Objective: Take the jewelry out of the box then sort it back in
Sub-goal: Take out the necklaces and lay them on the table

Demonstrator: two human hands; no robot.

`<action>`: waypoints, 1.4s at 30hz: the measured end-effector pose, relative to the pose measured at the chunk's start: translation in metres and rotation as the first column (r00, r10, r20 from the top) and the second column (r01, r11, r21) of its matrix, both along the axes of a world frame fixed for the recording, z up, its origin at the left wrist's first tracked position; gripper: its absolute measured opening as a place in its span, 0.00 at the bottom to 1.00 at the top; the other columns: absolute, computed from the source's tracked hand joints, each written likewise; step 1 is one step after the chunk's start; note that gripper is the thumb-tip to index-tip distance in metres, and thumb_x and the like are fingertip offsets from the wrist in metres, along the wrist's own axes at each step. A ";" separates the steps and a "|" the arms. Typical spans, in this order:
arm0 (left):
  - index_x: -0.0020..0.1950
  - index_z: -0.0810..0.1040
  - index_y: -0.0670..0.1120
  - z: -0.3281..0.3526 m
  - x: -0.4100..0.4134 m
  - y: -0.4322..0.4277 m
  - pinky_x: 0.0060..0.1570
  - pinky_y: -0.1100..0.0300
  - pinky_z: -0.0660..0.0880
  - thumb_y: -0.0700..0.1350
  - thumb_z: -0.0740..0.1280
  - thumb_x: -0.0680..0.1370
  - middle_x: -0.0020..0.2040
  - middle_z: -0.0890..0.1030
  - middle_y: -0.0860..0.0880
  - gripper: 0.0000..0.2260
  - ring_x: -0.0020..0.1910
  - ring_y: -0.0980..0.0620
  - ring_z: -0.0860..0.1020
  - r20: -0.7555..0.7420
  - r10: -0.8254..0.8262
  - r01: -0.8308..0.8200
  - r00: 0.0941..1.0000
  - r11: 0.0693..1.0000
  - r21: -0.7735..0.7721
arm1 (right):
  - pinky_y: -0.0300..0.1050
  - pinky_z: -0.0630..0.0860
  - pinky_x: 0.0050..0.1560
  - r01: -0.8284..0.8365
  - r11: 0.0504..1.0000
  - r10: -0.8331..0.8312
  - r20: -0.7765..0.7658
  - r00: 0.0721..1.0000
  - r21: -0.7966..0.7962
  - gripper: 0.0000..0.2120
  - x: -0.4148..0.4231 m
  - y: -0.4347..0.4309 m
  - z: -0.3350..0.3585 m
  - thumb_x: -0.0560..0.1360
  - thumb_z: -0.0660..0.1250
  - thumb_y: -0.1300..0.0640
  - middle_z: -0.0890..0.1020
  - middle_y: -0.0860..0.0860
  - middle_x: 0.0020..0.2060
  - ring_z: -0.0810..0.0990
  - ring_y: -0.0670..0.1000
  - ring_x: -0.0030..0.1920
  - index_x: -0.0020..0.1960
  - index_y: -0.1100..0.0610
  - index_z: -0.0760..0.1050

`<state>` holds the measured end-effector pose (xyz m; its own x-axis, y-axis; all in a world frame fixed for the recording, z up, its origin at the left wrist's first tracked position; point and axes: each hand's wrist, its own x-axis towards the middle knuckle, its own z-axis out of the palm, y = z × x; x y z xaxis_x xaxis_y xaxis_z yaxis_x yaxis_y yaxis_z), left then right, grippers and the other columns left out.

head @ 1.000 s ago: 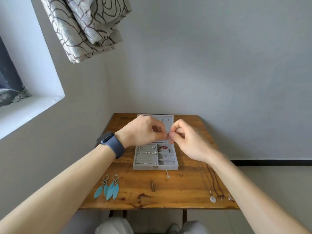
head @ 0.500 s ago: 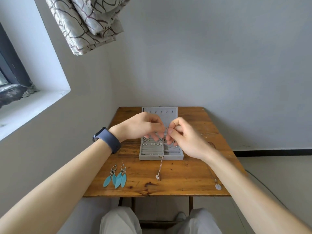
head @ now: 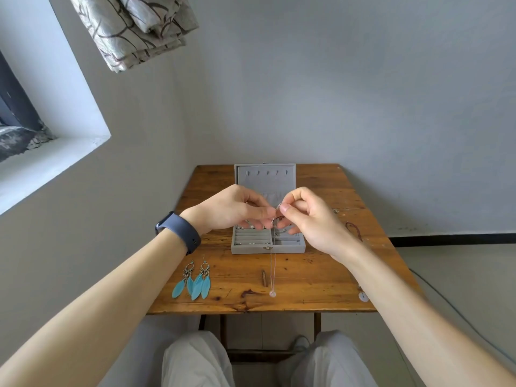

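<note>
Step in hand: I judge this is the taking-out half. The chain necklace point(head: 272, 269) is lifted out of the jewelry box point(head: 251, 249), and small pieces remain in its ring rows.
Left grip point(head: 234, 210): fingers curled, pinching the top of the chain above the box.
Right grip point(head: 310, 219): pinching the same end of the chain, fingertips touching the left's. It may be the clasp, but that is too small for me to tell.
Necklace: it hangs straight down past the box's front wall toward 6 o'clock. I cannot tell whether its round pendant point(head: 272, 294) touches the wood.
Next move: I would lay the chain down on bare wood in a straight line, apart from the other pieces, so it does not tangle.
Worktop point(head: 321, 275): wooden. The box sits at its centre with the lid point(head: 265, 177) open toward 12 o'clock. Blue feather earrings point(head: 195, 280) lie at 8 o'clock, a dark cord necklace point(head: 354, 230) at 3 o'clock, and a pale disc pendant point(head: 363, 296) at 4 o'clock.
Room: plain grey walls, a window recess point(head: 55, 152) at 10 o'clock, and a patterned curtain point(head: 134, 26) above.
</note>
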<state>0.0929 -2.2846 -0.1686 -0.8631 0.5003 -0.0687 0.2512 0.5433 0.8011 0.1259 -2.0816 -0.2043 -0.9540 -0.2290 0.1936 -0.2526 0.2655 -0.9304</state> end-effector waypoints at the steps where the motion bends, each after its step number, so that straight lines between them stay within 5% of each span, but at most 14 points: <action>1: 0.50 0.85 0.48 -0.001 0.000 0.001 0.54 0.51 0.81 0.53 0.70 0.78 0.45 0.86 0.52 0.10 0.46 0.54 0.84 -0.022 -0.002 0.001 1.000 1.000 -0.009 | 0.43 0.81 0.45 0.007 1.000 -0.007 0.009 1.000 -0.008 0.03 0.000 0.001 -0.002 0.82 0.63 0.56 0.85 0.49 0.46 0.85 0.47 0.45 0.53 0.55 0.72; 5: 0.49 0.84 0.48 -0.001 0.004 0.005 0.48 0.59 0.80 0.53 0.69 0.79 0.43 0.86 0.53 0.09 0.42 0.56 0.84 -0.158 -0.032 0.019 0.987 0.996 -0.083 | 0.42 0.81 0.44 0.021 0.999 -0.019 0.035 0.999 -0.035 0.02 -0.002 0.003 -0.009 0.82 0.64 0.56 0.85 0.48 0.45 0.86 0.47 0.45 0.53 0.54 0.73; 10: 0.50 0.81 0.47 0.003 0.005 0.012 0.47 0.58 0.80 0.50 0.67 0.81 0.42 0.85 0.53 0.08 0.40 0.56 0.83 -0.305 -0.087 0.023 0.948 0.978 -0.209 | 0.40 0.80 0.41 0.040 0.998 -0.037 0.053 0.998 -0.048 0.01 -0.004 0.004 -0.012 0.82 0.63 0.56 0.85 0.46 0.43 0.85 0.46 0.43 0.52 0.53 0.73; 20: 0.49 0.81 0.41 -0.003 0.000 0.017 0.57 0.49 0.79 0.45 0.62 0.81 0.48 0.86 0.46 0.11 0.50 0.49 0.84 0.125 0.047 -0.064 0.991 0.989 0.137 | 0.37 0.78 0.42 0.006 1.000 -0.006 0.014 1.000 -0.001 0.01 -0.004 0.004 -0.013 0.82 0.64 0.56 0.84 0.42 0.38 0.81 0.41 0.42 0.52 0.52 0.73; 25: 0.49 0.80 0.41 -0.006 0.001 0.020 0.50 0.51 0.78 0.46 0.60 0.80 0.39 0.84 0.43 0.12 0.40 0.49 0.83 0.227 0.063 -0.092 0.972 0.988 0.121 | 0.41 0.75 0.46 0.005 1.000 -0.005 -0.014 1.000 0.021 0.01 -0.003 0.004 -0.012 0.81 0.66 0.56 0.85 0.46 0.39 0.82 0.42 0.43 0.51 0.53 0.74; 29: 0.50 0.82 0.44 -0.004 0.002 0.021 0.44 0.57 0.77 0.60 0.63 0.81 0.30 0.77 0.47 0.19 0.34 0.53 0.79 0.148 0.031 -0.030 0.989 0.999 -0.013 | 0.38 0.73 0.46 -0.032 0.998 0.035 -0.056 0.998 0.059 0.02 -0.003 0.005 -0.010 0.80 0.67 0.55 0.86 0.45 0.41 0.82 0.41 0.43 0.52 0.51 0.76; 35: 0.29 0.80 0.53 0.001 0.000 0.013 0.47 0.58 0.76 0.55 0.67 0.79 0.30 0.76 0.50 0.19 0.34 0.57 0.78 0.122 -0.068 0.066 0.990 0.998 0.013 | 0.42 0.74 0.49 -0.050 0.998 0.053 -0.073 0.996 0.045 0.02 -0.002 0.006 -0.017 0.79 0.68 0.55 0.86 0.45 0.43 0.84 0.43 0.47 0.52 0.49 0.77; 39: 0.37 0.78 0.42 -0.002 -0.002 0.006 0.53 0.55 0.77 0.53 0.67 0.80 0.31 0.79 0.54 0.18 0.37 0.61 0.80 0.130 -0.088 0.095 0.988 0.994 -0.045 | 0.40 0.76 0.48 -0.058 0.996 0.064 -0.086 0.994 0.073 0.04 0.001 0.001 -0.032 0.80 0.66 0.48 0.85 0.42 0.44 0.83 0.42 0.48 0.54 0.45 0.78; 42: 0.41 0.79 0.43 -0.006 -0.001 0.003 0.52 0.55 0.78 0.52 0.66 0.81 0.33 0.80 0.51 0.15 0.38 0.56 0.80 0.141 -0.060 0.057 0.988 0.998 0.021 | 0.37 0.76 0.47 -0.039 0.984 0.055 -0.089 0.995 0.174 0.08 0.004 0.000 -0.054 0.80 0.63 0.42 0.83 0.39 0.45 0.81 0.40 0.48 0.52 0.42 0.79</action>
